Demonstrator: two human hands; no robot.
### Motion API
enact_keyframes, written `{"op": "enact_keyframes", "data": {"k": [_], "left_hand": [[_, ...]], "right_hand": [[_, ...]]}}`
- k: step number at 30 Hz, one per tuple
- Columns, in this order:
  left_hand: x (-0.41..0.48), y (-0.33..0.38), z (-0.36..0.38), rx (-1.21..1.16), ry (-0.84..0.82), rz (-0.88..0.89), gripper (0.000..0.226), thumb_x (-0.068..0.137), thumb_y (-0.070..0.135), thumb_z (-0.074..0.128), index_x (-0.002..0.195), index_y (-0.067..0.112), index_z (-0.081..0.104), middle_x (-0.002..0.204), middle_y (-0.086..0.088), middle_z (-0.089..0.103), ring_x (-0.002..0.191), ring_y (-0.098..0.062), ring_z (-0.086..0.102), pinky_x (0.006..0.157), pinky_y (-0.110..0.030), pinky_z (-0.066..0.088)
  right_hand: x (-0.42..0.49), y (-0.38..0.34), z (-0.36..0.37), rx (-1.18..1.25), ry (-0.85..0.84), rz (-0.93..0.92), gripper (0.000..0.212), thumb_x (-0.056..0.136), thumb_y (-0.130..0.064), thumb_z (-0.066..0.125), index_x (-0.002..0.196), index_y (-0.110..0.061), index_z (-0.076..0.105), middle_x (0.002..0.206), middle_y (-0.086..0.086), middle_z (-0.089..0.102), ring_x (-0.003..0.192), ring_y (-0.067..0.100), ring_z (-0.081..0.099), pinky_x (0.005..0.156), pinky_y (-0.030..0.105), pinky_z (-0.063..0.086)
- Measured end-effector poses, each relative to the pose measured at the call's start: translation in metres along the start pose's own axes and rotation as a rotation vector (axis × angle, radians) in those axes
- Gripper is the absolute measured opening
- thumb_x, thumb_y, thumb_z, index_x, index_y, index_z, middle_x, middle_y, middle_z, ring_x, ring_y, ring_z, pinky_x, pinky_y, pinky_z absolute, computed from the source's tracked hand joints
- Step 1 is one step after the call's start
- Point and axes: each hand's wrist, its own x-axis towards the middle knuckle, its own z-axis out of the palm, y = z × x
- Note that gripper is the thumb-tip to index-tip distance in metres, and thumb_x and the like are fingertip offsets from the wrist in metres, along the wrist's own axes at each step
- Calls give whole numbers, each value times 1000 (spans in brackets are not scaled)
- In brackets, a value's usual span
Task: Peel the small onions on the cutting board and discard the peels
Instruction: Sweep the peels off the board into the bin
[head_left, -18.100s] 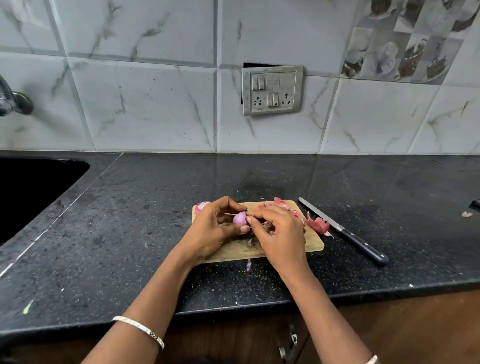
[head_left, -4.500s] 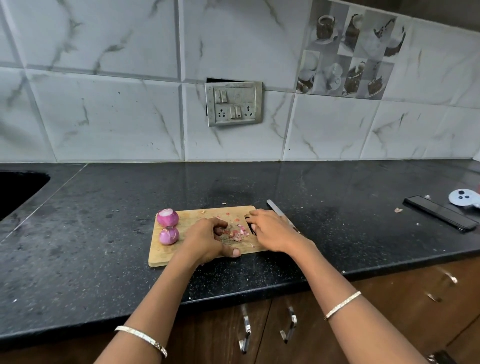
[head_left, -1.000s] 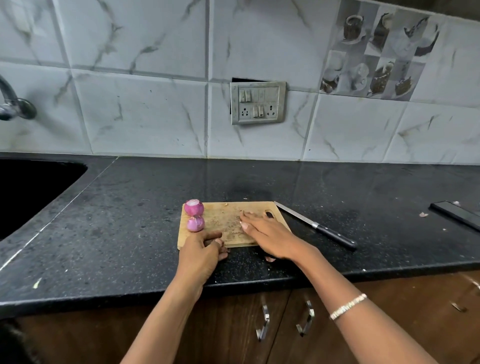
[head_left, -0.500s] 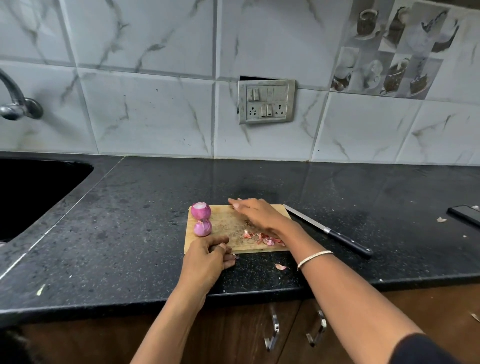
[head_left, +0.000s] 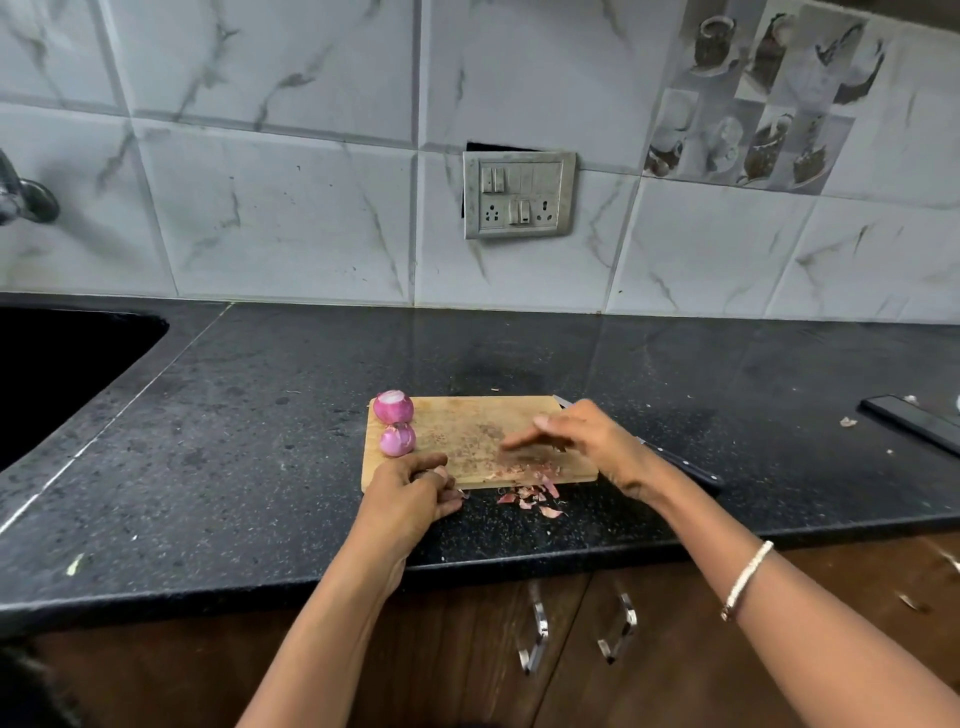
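Two peeled purple onions, one (head_left: 393, 406) behind the other (head_left: 397, 440), sit at the left end of the wooden cutting board (head_left: 467, 415). My right hand (head_left: 576, 436) hovers low over the board's right half with its fingers straight, just behind a line of peel scraps (head_left: 524, 470) at the front edge. More peel scraps (head_left: 530, 498) lie on the counter just off that edge. My left hand (head_left: 410, 493) is curled at the board's front left edge, with a pinkish bit of peel showing between its fingers.
A knife lies right of the board, its black handle (head_left: 685, 466) partly behind my right wrist. A dark sink (head_left: 62, 364) is set into the counter at the left under a tap (head_left: 26, 200). A flat black object (head_left: 914, 423) lies far right. The counter's front edge (head_left: 519, 566) is close.
My right hand has swept from the board's far edge toward the front, pushing scraps along. Several scraps have dropped off the front edge onto the counter. My left hand stays put.
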Motion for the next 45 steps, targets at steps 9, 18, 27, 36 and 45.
{"op": "enact_keyframes", "data": {"k": [9,18,27,36,45], "left_hand": [[-2,2,2,38,13,-11,19,104,-5,45,115,3,58,88,-11,59,75,-15,61,67,-21,60],[-6,2,-3,19,70,-5,19,101,-4,50,115,3,62,93,-13,63,75,-18,65,67,-25,61],[-12,8,-15,4,194,-72,20,101,-8,45,93,-1,62,86,-18,64,70,-24,67,65,-29,64],[-26,10,-18,-66,205,-84,12,98,-8,54,98,-2,64,84,-17,69,70,-21,71,66,-25,62],[-49,12,-19,-114,149,-90,9,99,-4,56,99,0,63,83,-19,69,68,-21,67,64,-25,61]], "right_hand": [[13,10,34,-712,-114,43,75,96,-64,7,159,-23,17,167,-4,8,155,14,4,127,37,2],[-7,-10,27,-69,29,-21,48,106,-37,40,125,-4,69,129,4,70,119,14,65,106,24,46],[21,-14,54,-666,-167,9,52,110,-40,27,157,-19,28,165,-7,17,151,6,8,121,25,5],[-31,-13,53,-508,184,-105,62,100,-61,42,94,-9,76,93,12,76,86,25,70,81,46,53],[-42,-2,100,-824,99,-332,42,108,-35,40,144,-18,56,146,0,57,140,11,46,120,28,30]]}}
